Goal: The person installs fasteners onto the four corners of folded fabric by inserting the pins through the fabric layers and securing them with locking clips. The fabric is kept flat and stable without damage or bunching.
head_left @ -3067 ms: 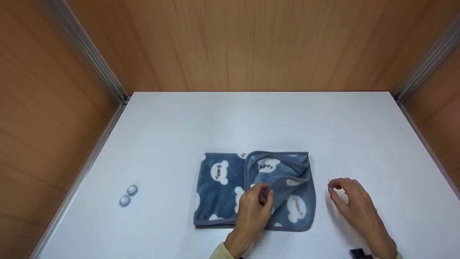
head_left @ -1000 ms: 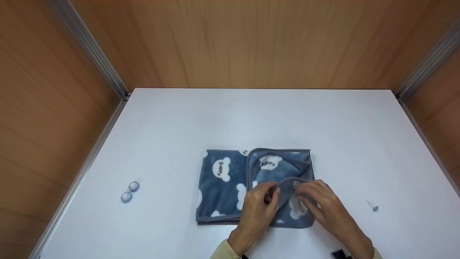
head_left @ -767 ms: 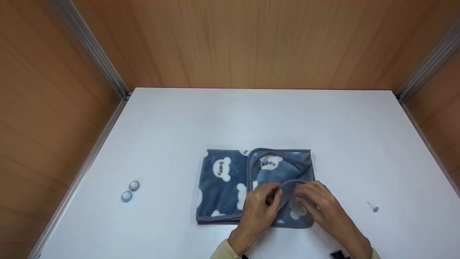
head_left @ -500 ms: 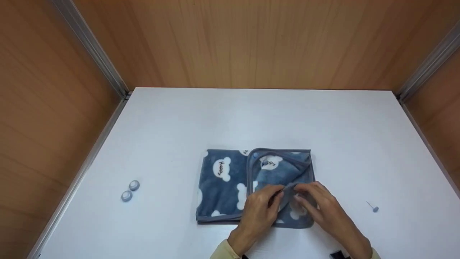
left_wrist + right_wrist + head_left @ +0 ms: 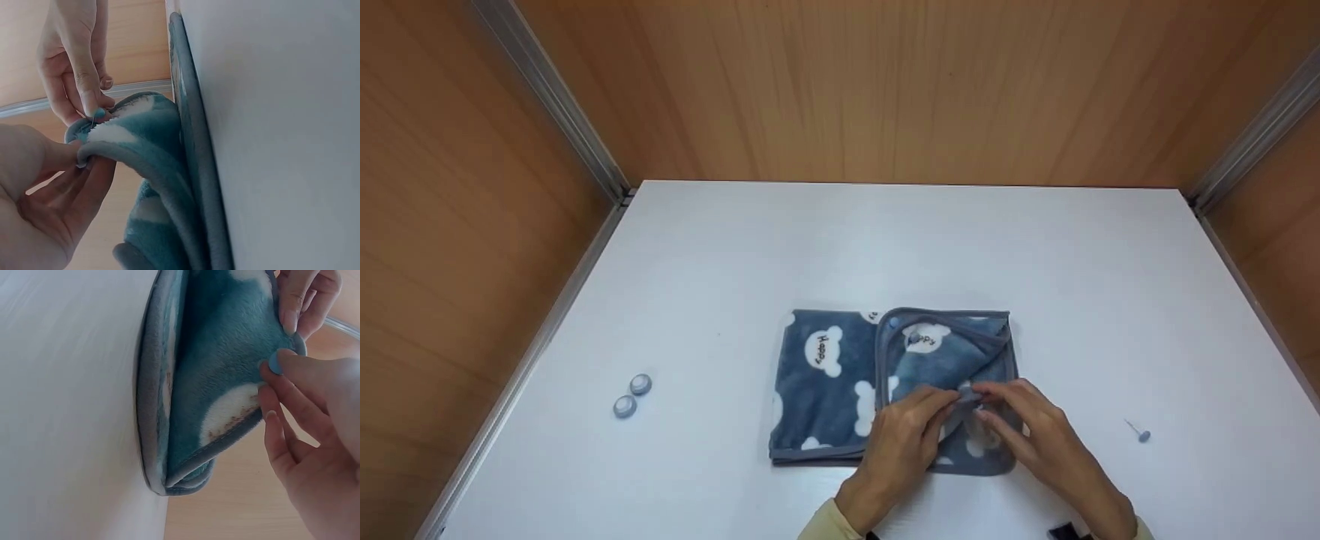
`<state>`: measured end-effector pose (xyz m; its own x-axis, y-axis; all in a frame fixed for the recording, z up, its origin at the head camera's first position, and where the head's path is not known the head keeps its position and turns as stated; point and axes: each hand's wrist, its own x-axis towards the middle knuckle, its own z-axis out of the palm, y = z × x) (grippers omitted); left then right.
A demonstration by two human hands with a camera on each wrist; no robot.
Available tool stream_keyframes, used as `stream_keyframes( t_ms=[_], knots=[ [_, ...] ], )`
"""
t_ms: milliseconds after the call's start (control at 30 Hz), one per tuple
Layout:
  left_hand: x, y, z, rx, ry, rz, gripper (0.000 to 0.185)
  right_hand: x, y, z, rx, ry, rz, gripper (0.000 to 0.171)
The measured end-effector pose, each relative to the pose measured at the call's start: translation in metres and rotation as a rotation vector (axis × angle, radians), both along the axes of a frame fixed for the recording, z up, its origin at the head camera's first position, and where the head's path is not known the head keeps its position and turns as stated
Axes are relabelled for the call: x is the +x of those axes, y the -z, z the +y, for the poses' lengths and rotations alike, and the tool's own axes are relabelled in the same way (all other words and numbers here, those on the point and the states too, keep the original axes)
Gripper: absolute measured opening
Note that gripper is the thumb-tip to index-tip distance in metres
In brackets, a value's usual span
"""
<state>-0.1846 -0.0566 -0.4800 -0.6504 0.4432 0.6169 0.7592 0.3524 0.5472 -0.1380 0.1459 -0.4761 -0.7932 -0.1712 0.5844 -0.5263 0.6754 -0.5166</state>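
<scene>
Head view shows the folded blue fleece blanket (image 5: 885, 386) on the white table (image 5: 735, 247), its soft, light raised flap pinched by the left hand (image 5: 901, 442) while the right hand (image 5: 1035, 442) presses a small blue pin (image 5: 275, 363), best held at the bound edge.

Soft cloth lying on a smooth tabletop

The fleecy blanket (image 5: 825, 382) is looking plush and matt; the white tabletop (image 5: 885, 247) is showing a faint sheen.
</scene>
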Motion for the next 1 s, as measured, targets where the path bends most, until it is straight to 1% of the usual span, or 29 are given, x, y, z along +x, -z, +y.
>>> stream_keyframes(
  t_ms=[167,300,433,633,733,867,933,1000],
  knots=[
    [0.003,-0.001,0.000,-0.040,0.025,0.010,0.012,0.000,-0.001,-0.001,-0.007,0.021,0.013,0.048],
    [0.004,-0.002,0.001,-0.031,0.035,-0.005,0.011,0.001,-0.002,-0.001,0.005,0.046,-0.006,0.046],
    [0.004,-0.003,0.001,-0.036,0.034,-0.024,0.011,0.002,-0.003,-0.001,0.001,0.048,-0.023,0.045],
    [0.002,-0.005,0.000,-0.059,0.008,-0.011,0.012,0.003,-0.004,0.000,0.000,0.047,-0.048,0.044],
    [0.001,-0.006,-0.001,-0.052,-0.018,-0.030,0.011,0.003,-0.004,0.001,0.007,0.052,-0.049,0.044],
    [-0.001,-0.008,-0.003,-0.039,-0.036,-0.082,0.011,0.003,-0.003,0.002,0.016,0.052,-0.053,0.044],
    [-0.002,-0.009,-0.004,-0.034,-0.046,-0.097,0.009,0.003,-0.003,0.003,0.016,0.050,-0.061,0.043],
    [-0.004,-0.010,-0.006,-0.026,-0.061,-0.095,0.008,0.003,-0.002,0.003,0.018,0.050,-0.067,0.043]
  ],
)
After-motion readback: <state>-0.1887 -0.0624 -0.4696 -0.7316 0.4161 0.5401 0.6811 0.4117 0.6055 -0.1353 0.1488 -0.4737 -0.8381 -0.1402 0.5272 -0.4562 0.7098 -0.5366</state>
